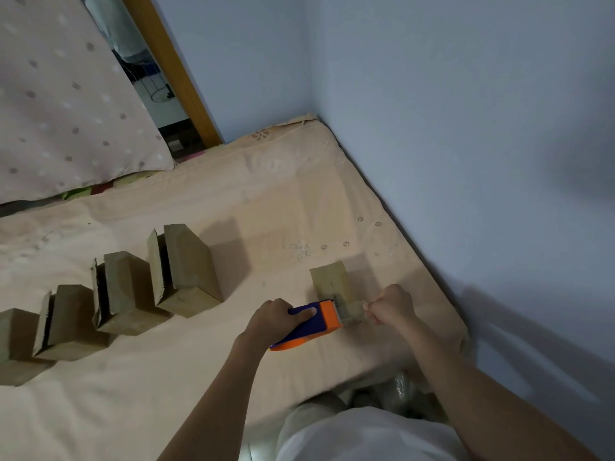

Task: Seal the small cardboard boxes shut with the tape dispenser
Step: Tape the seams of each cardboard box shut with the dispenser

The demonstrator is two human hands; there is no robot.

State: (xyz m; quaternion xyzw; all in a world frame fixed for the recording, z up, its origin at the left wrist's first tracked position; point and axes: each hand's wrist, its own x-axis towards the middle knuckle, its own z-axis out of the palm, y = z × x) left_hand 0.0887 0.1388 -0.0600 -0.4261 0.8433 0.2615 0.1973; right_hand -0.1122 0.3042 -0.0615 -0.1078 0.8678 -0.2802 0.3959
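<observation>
Left hand (pixel 271 319) grips blue-orange plastic tape dispenser (pixel 311 322); right hand (pixel 387 304) pinches the clear tape end (pixel 357 311), over small brown cardboard box (pixel 332 282) near bed's right edge. Four open cardboard boxes (pixel 184 271) w/ flaps up line the left; bare peach bed sheet (pixel 283 201) beyond.

Tape dispenser (pixel 316 322), lower centre: dark blue body, orange head. Cardboard boxes (pixel 186 271), left and centre: plain brown. Bed cover (pixel 266 201): pale peach with faint flower motifs; pillow (pixel 60 101), upper left: beige, dotted; wall (pixel 466 111): pale blue.

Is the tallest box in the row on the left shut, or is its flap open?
Open: the tallest box has its flap standing apart from the body, a dark gap between them.
</observation>
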